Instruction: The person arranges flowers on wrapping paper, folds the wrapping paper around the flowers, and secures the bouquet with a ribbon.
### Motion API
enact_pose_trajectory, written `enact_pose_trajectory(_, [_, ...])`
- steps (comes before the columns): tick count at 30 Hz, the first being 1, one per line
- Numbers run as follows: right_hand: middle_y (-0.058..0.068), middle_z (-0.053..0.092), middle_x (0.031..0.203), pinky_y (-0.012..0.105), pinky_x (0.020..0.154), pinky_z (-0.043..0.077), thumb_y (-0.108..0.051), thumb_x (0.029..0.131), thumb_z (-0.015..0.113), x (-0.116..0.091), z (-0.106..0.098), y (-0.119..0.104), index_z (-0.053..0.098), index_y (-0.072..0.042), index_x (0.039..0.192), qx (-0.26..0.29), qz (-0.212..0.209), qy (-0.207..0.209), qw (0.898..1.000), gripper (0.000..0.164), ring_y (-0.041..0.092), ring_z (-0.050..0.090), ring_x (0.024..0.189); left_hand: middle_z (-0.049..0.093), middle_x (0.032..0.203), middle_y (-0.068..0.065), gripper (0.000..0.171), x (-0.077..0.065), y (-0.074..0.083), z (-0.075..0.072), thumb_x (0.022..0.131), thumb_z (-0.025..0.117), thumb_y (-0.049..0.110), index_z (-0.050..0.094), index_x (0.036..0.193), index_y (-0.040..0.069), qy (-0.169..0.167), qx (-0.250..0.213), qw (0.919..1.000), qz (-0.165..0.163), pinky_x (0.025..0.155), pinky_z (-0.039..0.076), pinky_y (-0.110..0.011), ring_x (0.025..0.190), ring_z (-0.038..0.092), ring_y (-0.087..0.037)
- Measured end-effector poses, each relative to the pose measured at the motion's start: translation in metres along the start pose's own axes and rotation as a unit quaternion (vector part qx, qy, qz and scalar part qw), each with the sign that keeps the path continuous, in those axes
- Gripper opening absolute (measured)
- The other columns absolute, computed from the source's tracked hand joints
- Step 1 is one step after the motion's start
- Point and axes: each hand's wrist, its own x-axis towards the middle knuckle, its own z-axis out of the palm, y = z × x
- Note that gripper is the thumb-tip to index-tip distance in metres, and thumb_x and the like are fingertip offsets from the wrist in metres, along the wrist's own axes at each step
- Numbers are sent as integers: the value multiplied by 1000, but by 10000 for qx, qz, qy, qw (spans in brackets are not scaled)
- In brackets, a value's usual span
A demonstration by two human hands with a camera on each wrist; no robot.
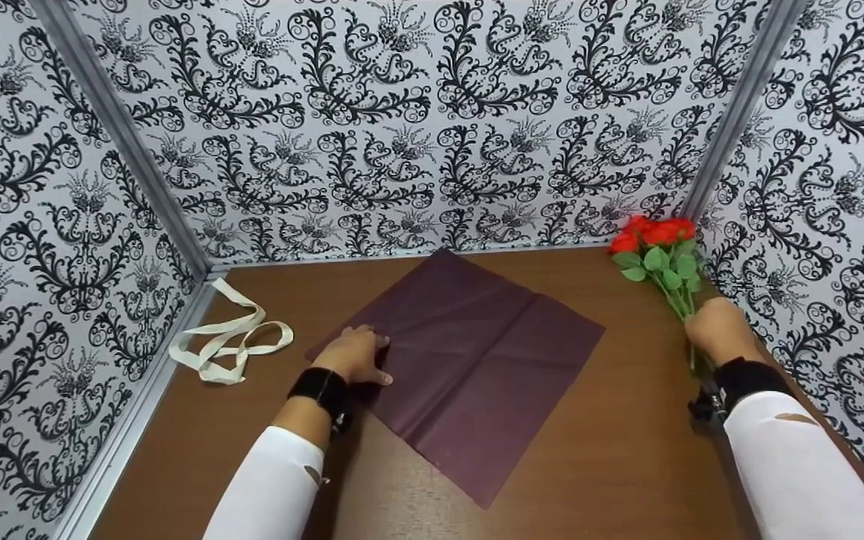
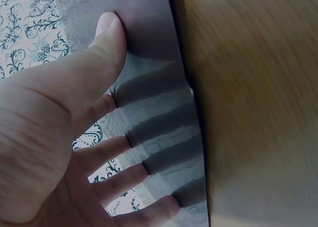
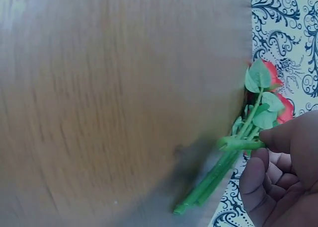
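Observation:
A dark maroon sheet of wrapping paper [image 1: 492, 360] with fold creases lies turned cornerwise on the brown table. My left hand [image 1: 357, 356] rests on its left part with the fingers spread; in the left wrist view the fingertips [image 2: 134, 173] touch the glossy sheet. At the far right lies a bunch of red roses [image 1: 657, 232] with green leaves and stems. Over their stems, my right hand [image 1: 721, 330] pinches a green stem [image 3: 241, 144] between thumb and forefinger, as the right wrist view shows. Other stems [image 3: 206, 182] lie on the table below that one.
A loose, looped cream ribbon [image 1: 233, 337] lies on the table's left side. Patterned black-and-white panels [image 1: 417, 135] enclose the brown table [image 1: 604, 450] at the back and both sides, with grey metal posts [image 1: 739, 105] at the corners.

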Motion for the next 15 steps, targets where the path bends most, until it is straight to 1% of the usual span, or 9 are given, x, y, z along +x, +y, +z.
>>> enact_pose_trajectory(2, [44, 66, 100, 65, 73, 53, -10, 89, 50, 1, -1, -1, 66, 14, 85, -11, -32, 83, 10000, 29, 56, 64, 81, 46, 162, -25, 84, 0, 0, 0, 80, 91, 48, 60, 151, 15, -15, -6, 10000, -12, 122, 38, -62, 151, 36, -56])
enact_pose_trajectory(6, [46, 65, 94, 67, 73, 52, -10, 89, 51, 1, -3, -3, 64, 12, 73, -68, -158, 419, 9990, 30, 58, 62, 77, 46, 162, -26, 84, 0, 1, 0, 80, 91, 48, 60, 151, 15, -14, 0, 10000, -25, 121, 39, -63, 151, 36, -57])
enact_pose_trajectory(9, [47, 64, 92, 69, 72, 50, -12, 92, 52, -1, -7, -5, 63, 14, 72, -171, -265, 633, 9975, 35, 63, 61, 78, 45, 162, -25, 84, 0, 1, 0, 80, 91, 48, 60, 152, 16, -37, -4, 10000, -57, 121, 39, -63, 152, 36, -56])
enact_pose_trajectory(12, [46, 64, 90, 68, 70, 51, -14, 96, 51, -3, -11, -7, 62, 12, 72, -98, -169, 750, 9970, 37, 63, 62, 78, 44, 164, -23, 84, 0, 1, 0, 80, 91, 48, 59, 152, 17, -57, -53, 9999, -99, 121, 39, -64, 153, 34, -56])
enact_pose_trajectory(15, [39, 66, 84, 64, 66, 51, -15, 97, 50, -5, -15, -11, 58, 4, 69, 85, 37, 889, 9960, 35, 57, 63, 75, 43, 165, -22, 84, 1, 0, 1, 81, 90, 49, 59, 153, 18, -67, -93, 9999, -128, 122, 37, -65, 153, 33, -57])
